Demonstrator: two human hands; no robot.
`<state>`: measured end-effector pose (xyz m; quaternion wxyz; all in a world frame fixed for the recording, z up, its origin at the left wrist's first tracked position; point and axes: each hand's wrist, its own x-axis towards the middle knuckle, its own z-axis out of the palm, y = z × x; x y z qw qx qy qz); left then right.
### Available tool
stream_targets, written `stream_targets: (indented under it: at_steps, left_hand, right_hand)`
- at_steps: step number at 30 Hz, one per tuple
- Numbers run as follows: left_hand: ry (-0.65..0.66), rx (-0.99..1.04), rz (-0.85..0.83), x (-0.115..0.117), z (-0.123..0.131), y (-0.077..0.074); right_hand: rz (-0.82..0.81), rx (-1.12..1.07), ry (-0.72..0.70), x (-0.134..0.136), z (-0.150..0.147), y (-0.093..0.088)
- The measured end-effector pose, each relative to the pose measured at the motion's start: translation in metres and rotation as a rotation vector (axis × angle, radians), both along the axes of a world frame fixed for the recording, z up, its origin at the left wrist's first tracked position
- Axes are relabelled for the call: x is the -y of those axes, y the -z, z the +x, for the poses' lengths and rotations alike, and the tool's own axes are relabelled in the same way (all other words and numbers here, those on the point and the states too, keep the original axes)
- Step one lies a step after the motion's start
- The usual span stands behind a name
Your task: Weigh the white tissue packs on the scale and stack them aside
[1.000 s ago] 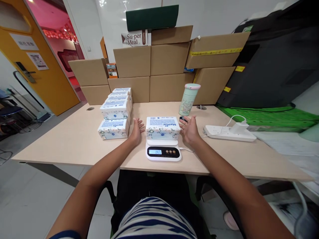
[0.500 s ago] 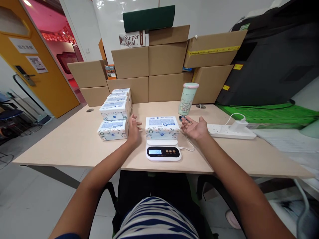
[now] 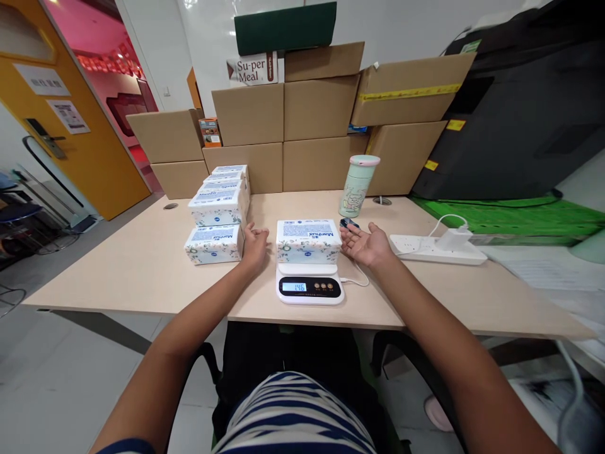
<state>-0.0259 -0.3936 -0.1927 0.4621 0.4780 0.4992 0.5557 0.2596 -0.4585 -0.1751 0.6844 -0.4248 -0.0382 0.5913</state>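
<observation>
Beige table (image 3: pixel 118 271): scale (image 3: pixel 309 287), tissue packs (image 3: pixel 215 243), tumbler (image 3: pixel 354 187), power strip (image 3: pixel 425 249), cartons (image 3: pixel 316 165).

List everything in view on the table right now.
table: 1, light wood, centre
scale: 1, white, table front
tissue pack: 1, white floral, on scale
stacked tissue packs: several, white, left of scale
tumbler: 1, mint green, pink lid, behind scale
power strip: 1, white, right of scale
cardboard boxes: many, brown, table back
left hand: open, left of tissue pack
right hand: open, palm up, right of tissue pack
</observation>
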Motion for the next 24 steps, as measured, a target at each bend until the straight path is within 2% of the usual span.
stream_targets:
  at_steps: [7, 24]
  left_hand:
    - [0.012, -0.030, -0.003, -0.0044, -0.0005, 0.0045]
    - [0.045, -0.009, 0.011, 0.0032, 0.0007, -0.0005]
  right_hand:
    - [-0.008, 0.024, -0.009, 0.0007, -0.0047, -0.0005]
    - [-0.011, 0.054, 0.012, -0.0001, -0.0047, 0.0016]
